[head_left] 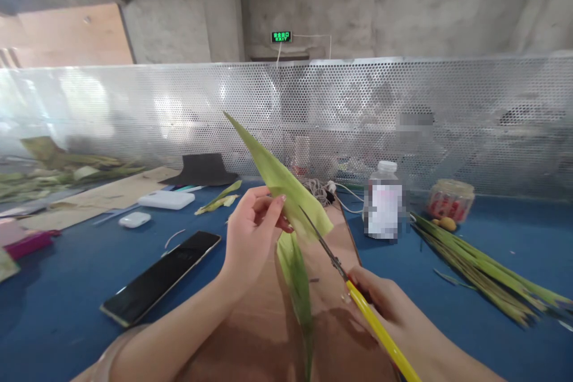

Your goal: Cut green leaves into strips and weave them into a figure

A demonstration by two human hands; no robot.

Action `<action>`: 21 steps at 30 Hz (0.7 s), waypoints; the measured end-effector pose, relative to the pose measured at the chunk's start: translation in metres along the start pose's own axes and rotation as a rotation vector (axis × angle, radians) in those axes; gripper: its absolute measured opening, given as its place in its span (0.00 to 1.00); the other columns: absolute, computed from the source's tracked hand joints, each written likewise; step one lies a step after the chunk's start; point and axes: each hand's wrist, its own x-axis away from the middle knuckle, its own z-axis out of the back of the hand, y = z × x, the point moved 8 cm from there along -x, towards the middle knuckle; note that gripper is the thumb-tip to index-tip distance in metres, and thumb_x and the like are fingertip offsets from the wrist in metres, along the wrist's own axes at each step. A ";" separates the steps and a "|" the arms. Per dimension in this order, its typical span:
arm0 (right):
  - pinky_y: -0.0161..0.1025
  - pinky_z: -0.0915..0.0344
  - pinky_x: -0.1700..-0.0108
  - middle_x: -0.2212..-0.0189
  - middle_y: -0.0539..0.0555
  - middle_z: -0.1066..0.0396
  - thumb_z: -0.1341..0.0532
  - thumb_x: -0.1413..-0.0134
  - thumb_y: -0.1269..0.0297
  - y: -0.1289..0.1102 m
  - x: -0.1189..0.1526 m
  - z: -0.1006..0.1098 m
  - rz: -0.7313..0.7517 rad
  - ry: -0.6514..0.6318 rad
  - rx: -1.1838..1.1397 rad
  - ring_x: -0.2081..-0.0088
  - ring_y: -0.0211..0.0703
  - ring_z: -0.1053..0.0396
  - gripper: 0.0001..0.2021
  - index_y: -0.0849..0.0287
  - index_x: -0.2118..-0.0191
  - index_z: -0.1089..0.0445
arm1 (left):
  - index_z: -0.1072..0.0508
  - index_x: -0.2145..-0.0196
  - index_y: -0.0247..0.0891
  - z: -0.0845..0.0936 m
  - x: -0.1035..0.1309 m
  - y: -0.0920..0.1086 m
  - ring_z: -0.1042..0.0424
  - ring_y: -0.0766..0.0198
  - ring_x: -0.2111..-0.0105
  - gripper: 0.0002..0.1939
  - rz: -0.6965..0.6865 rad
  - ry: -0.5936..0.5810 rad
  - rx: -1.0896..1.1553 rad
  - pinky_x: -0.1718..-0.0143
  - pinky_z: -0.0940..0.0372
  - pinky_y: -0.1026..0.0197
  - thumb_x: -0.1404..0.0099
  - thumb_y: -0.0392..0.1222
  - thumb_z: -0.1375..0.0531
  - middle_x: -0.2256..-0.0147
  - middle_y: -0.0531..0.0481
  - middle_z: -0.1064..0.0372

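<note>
My left hand (255, 227) pinches a broad, pointed pale-green leaf (286, 188) between thumb and fingers, holding it up above the board. The leaf's narrow tip points to the upper left. In my right hand (380, 298) is a pair of scissors (333, 258) with slim metal blades and a long yellow handle with some red. Their blades lie against the leaf's lower right part; whether they are parted I cannot tell. Below my left hand hangs or lies a second, darker green leaf (298, 280); its contact with the hand is unclear.
A reddish-brown board (250, 334) lies on the blue table (58, 298). To the left are a phone (163, 277), a white case (135, 219) and leaf scraps. On the right stand a bottle (385, 203), a jar (451, 200) and a bundle of green stalks (483, 268). A perforated metal screen (188, 107) rises behind.
</note>
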 end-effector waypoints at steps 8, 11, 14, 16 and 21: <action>0.29 0.50 0.79 0.81 0.46 0.48 0.47 0.49 0.50 0.001 0.001 -0.002 0.013 0.035 0.034 0.78 0.33 0.50 0.18 0.59 0.78 0.45 | 0.33 0.67 0.39 -0.001 0.000 0.004 0.32 0.70 0.81 0.04 -0.028 0.000 0.016 0.78 0.33 0.68 0.41 0.39 0.45 0.78 0.55 0.32; 0.29 0.48 0.78 0.81 0.47 0.46 0.48 0.50 0.49 0.000 0.001 -0.003 0.007 0.015 0.035 0.77 0.34 0.49 0.18 0.60 0.78 0.45 | 0.34 0.68 0.39 -0.001 0.000 0.003 0.31 0.70 0.81 0.04 -0.027 -0.002 0.023 0.78 0.33 0.68 0.40 0.39 0.46 0.78 0.55 0.32; 0.29 0.47 0.77 0.80 0.47 0.44 0.46 0.51 0.51 -0.002 0.001 -0.003 0.029 -0.003 0.025 0.76 0.34 0.48 0.17 0.60 0.78 0.44 | 0.34 0.67 0.39 0.000 -0.001 0.003 0.31 0.70 0.80 0.04 -0.022 0.000 0.022 0.78 0.33 0.68 0.40 0.40 0.45 0.77 0.55 0.31; 0.29 0.49 0.78 0.81 0.47 0.45 0.45 0.52 0.52 -0.004 0.001 -0.002 0.042 0.004 0.026 0.77 0.33 0.49 0.17 0.60 0.79 0.44 | 0.33 0.67 0.39 0.000 -0.001 0.003 0.31 0.70 0.80 0.04 -0.020 0.002 0.013 0.78 0.33 0.69 0.41 0.40 0.45 0.77 0.55 0.31; 0.29 0.47 0.77 0.81 0.47 0.46 0.44 0.52 0.52 -0.003 0.000 -0.001 0.021 0.009 0.056 0.76 0.34 0.49 0.16 0.61 0.77 0.41 | 0.34 0.68 0.39 -0.003 0.002 0.002 0.31 0.70 0.80 0.03 -0.014 -0.027 0.039 0.77 0.32 0.68 0.40 0.40 0.45 0.78 0.55 0.32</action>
